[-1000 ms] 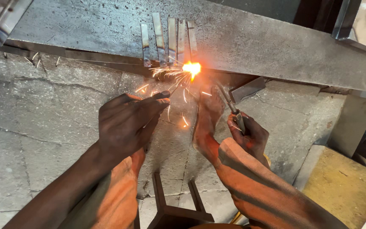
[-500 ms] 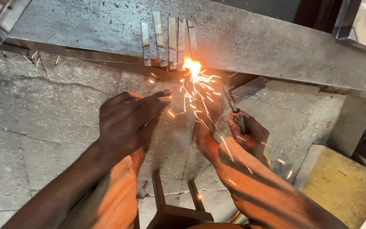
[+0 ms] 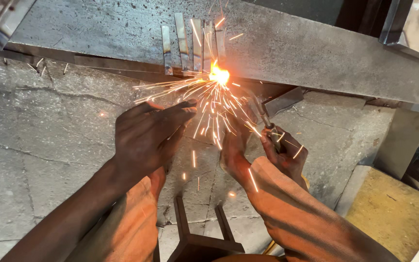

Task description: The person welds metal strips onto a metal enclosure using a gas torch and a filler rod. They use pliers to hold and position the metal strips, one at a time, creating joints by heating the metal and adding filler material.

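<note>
While sparks (image 3: 214, 104) fly at the strips (image 3: 192, 41), a weld is underway; left hand (image 3: 146, 138) is held open, empty, right hand (image 3: 284, 155) clenched on the holder (image 3: 267, 121).

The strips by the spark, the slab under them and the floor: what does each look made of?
Strips: bare steel, likely; grey sheen, dark heat marks near the spark.
Slab: looks like metal plate, dull, mottled grey, scuffed.
Floor: concrete or stone slabs; rough, matte, with cracks.
Right hand holds a thin tool, seemingly metal; left hand is raised, empty.
</note>
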`<state>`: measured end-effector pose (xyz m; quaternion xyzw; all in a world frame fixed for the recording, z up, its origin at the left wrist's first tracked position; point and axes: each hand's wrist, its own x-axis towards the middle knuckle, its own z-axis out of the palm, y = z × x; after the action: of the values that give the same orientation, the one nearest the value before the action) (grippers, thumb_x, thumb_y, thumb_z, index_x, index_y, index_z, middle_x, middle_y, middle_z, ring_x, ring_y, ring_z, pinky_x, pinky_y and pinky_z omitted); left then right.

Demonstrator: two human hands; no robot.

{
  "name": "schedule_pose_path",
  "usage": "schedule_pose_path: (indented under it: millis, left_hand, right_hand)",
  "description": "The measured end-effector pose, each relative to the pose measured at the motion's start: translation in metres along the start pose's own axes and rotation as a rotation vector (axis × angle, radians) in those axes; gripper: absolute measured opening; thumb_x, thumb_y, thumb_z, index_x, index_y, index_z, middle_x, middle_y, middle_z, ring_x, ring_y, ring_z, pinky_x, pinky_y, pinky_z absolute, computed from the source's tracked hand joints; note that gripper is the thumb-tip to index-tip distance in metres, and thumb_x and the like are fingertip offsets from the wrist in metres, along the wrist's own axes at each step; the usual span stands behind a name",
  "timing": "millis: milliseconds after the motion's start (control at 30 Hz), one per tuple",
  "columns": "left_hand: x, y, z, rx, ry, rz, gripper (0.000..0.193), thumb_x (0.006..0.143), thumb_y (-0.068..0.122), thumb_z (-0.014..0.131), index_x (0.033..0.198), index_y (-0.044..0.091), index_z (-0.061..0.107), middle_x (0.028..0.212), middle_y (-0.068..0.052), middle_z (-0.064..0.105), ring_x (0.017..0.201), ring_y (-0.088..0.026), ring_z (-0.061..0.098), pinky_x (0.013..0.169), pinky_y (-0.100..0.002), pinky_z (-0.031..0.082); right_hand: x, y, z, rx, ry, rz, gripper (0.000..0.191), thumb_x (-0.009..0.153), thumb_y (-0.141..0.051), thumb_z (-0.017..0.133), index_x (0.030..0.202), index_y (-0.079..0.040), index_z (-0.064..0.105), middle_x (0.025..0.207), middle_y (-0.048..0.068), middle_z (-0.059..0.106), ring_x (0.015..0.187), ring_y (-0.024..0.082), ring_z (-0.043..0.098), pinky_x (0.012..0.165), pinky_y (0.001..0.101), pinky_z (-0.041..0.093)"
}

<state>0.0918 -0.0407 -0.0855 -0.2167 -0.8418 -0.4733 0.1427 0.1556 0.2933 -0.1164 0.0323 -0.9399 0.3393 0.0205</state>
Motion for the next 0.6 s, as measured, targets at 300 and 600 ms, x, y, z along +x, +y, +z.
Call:
schedule_pose_path:
  millis: [300,600]
  left_hand:
    - [0.0010,-0.0034,-0.0011,-0.002,-0.016,0.033,0.034,0.091,0.000,0.081,0.123,0.003,0.068,0.112,-0.013,0.075,0.085,-0.020,0.072,0.075,-0.035,0.056]
    - [-0.0042,-0.0065,0.0029,-0.017,0.021,0.002,0.032,0.094,-0.003,0.081,0.121,0.006,0.067,0.118,-0.011,0.076,0.075,-0.018,0.069,0.070,-0.034,0.054]
  right_hand:
    - [-0.0040,0.0034,0.0018,0.099,0.007,0.103,0.022,0.095,-0.008,0.079,0.116,-0.002,0.073,0.089,0.004,0.073,0.071,0.004,0.059,0.066,0.0206,0.050]
    - [-0.0036,-0.0010,0.0028,0.067,-0.012,0.116,0.023,0.094,-0.007,0.080,0.115,-0.001,0.074,0.088,0.004,0.074,0.071,0.003,0.060,0.065,0.0202,0.049]
